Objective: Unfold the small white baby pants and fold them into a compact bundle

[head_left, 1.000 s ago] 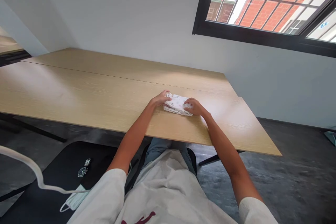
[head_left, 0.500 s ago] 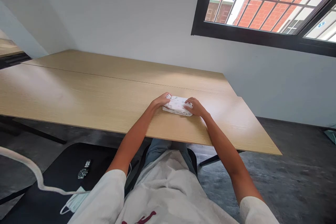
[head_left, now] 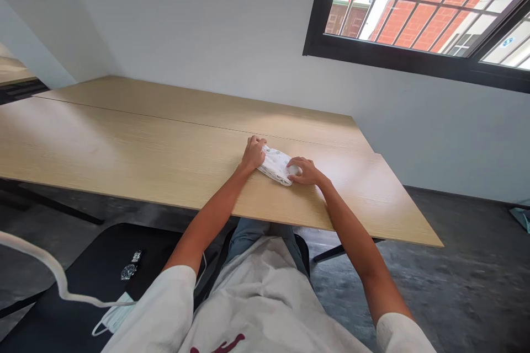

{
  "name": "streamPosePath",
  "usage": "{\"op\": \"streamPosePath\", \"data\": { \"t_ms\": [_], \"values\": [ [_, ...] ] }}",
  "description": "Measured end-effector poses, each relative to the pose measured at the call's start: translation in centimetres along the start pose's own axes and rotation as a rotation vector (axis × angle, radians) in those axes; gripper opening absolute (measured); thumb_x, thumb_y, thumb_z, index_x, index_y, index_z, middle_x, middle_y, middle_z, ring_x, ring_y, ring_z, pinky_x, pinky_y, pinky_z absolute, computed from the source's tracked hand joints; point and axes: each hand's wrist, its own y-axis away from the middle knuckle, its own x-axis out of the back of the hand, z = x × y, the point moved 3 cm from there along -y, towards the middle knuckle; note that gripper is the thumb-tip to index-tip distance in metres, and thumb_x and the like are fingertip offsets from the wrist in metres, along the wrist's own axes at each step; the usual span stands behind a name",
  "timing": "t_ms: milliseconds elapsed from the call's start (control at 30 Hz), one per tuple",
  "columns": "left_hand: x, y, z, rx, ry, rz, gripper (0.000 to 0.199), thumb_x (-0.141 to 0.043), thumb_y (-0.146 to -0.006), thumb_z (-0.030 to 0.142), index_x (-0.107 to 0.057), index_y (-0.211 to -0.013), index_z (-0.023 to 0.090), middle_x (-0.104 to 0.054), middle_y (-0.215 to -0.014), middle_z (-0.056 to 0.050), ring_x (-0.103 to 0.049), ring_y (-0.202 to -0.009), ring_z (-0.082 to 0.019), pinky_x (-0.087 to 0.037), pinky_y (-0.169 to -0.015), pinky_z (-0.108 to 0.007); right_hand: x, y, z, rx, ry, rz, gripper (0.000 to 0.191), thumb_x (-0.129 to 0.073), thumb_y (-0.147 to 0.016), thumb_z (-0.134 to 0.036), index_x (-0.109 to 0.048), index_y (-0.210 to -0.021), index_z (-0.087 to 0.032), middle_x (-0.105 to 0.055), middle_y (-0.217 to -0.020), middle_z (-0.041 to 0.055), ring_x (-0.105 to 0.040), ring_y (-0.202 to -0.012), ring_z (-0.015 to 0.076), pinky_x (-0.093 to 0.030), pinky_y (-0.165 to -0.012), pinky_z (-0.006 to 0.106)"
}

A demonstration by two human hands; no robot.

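Note:
A folded white cloth [head_left: 276,163] with a small dark print lies on the wooden table [head_left: 178,149], turned at a slant. My left hand [head_left: 253,153] grips its left end, fingers curled over the edge. At the other end, my right hand [head_left: 303,170] pinches the cloth's right side between thumb and fingers. What kind of cloth item it is, I cannot tell. Parts of both its ends are hidden by my fingers.
The table's front edge runs just before my lap. On a black chair [head_left: 83,265] at my left lie a wristwatch [head_left: 130,267] and a face mask [head_left: 116,314]. A white cable [head_left: 53,267] crosses over the chair. Behind the table stands a wall with a barred window [head_left: 414,5].
The cloth has turned, its left end now farther from me and its right end nearer. My left hand has moved up and curled over the edge; my right hand has shifted slightly left.

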Motion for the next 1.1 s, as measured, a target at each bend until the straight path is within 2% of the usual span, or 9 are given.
{"op": "streamPosePath", "data": {
  "t_ms": [100, 267, 400, 467, 567, 700, 900, 1000, 1100],
  "values": [
    [0.0, 0.5, 2.3, -0.200, -0.002, -0.009, 0.025, -0.054, -0.084, 0.010, -0.068, -0.103, 0.017, -0.063, -0.114, -0.012, -0.058, -0.114, -0.028, -0.049, -0.102, -0.041, 0.1, -0.1, -0.6, 0.000, -0.047, -0.025, 0.038, -0.078, -0.081, -0.037, -0.073, -0.115, -0.023, -0.069, -0.100, 0.0074, -0.064, -0.093, 0.0256, -0.047, -0.088, 0.040],
    [-2.2, 1.5, 3.9, -0.195, -0.024, -0.430, 0.019, -0.059, -0.086, 0.023, -0.070, -0.101, 0.019, -0.071, -0.091, -0.005, -0.067, -0.086, -0.023, -0.053, -0.082, -0.033, -0.5, -0.3, -1.0, -0.049, -0.190, -0.029, 0.021, -0.067, -0.085, -0.028, -0.074, -0.102, -0.018, -0.057, -0.062, -0.0042, -0.050, -0.055, 0.0138, -0.041, -0.061, 0.027],
    [-3.0, 1.7, 3.0, -0.247, -0.091, -0.489, 0.024, -0.063, -0.083, 0.022, -0.072, -0.105, 0.017, -0.073, -0.111, -0.009, -0.067, -0.107, -0.027, -0.052, -0.097, -0.036, -0.4, -0.3, -1.4, 0.046, -0.056, 0.116, 0.039, -0.066, -0.081, -0.021, -0.072, -0.119, -0.018, -0.070, -0.108, 0.0102, -0.065, -0.094, 0.0241, -0.052, -0.085, 0.036],
    [-3.3, 1.5, 2.5, -0.293, -0.055, -0.509, 0.028, -0.063, -0.086, 0.024, -0.071, -0.112, 0.018, -0.073, -0.121, -0.009, -0.065, -0.116, -0.027, -0.048, -0.107, -0.039, -0.6, -0.4, -1.6, 0.120, -0.003, 0.106, 0.056, -0.064, -0.079, -0.016, -0.066, -0.134, -0.020, -0.062, -0.137, 0.0132, -0.057, -0.124, 0.0300, -0.048, -0.105, 0.044],
    [-3.7, 1.1, 1.8, -0.332, -0.034, -0.536, 0.032, -0.056, -0.091, 0.022, -0.069, -0.120, 0.019, -0.069, -0.134, -0.008, -0.058, -0.130, -0.027, -0.037, -0.121, -0.046, -1.0, -0.4, -1.3, 0.042, 0.070, -0.015, 0.059, -0.059, -0.085, -0.018, -0.059, -0.144, -0.024, -0.054, -0.152, 0.0105, -0.045, -0.139, 0.0345, -0.040, -0.114, 0.056],
    [-3.7, 0.3, 0.6, -0.383, 0.003, -0.483, 0.029, -0.052, -0.091, 0.016, -0.070, -0.114, 0.018, -0.068, -0.135, -0.009, -0.052, -0.139, -0.027, -0.035, -0.122, -0.047, -0.9, -0.1, -0.3, -0.161, 0.148, -0.117, 0.057, -0.052, -0.097, -0.029, -0.051, -0.153, -0.025, -0.046, -0.160, 0.0080, -0.038, -0.145, 0.0395, -0.036, -0.114, 0.064],
    [-1.4, -0.4, -0.8, -0.286, 0.173, -0.325, 0.026, -0.058, -0.076, 0.011, -0.073, -0.097, 0.016, -0.075, -0.101, -0.006, -0.069, -0.095, -0.022, -0.054, -0.094, -0.034, -0.4, 0.0, 0.2, -0.171, 0.118, -0.054, 0.060, -0.057, -0.091, -0.025, -0.052, -0.151, -0.020, -0.037, -0.165, 0.0107, -0.033, -0.147, 0.0404, -0.038, -0.113, 0.064],
    [-1.1, 0.0, -0.4, -0.289, 0.266, -0.496, 0.022, -0.067, -0.077, 0.024, -0.073, -0.096, 0.015, -0.073, -0.092, -0.005, -0.068, -0.085, -0.020, -0.054, -0.080, -0.029, -0.4, -0.2, -0.5, 0.036, 0.028, 0.055, 0.059, -0.066, -0.084, -0.023, -0.060, -0.143, -0.021, -0.045, -0.159, 0.0120, -0.038, -0.145, 0.0353, -0.038, -0.117, 0.058],
    [-1.2, 0.5, -0.1, -0.301, 0.249, -0.691, 0.044, -0.083, -0.067, 0.040, -0.074, -0.104, 0.017, -0.074, -0.103, -0.005, -0.069, -0.096, -0.023, -0.053, -0.085, -0.029, -0.6, -0.5, -1.0, 0.191, -0.090, 0.063, 0.044, -0.073, -0.081, -0.028, -0.071, -0.124, -0.023, -0.066, -0.136, 0.0106, -0.054, -0.131, 0.0309, -0.042, -0.115, 0.051]
  ]
}}
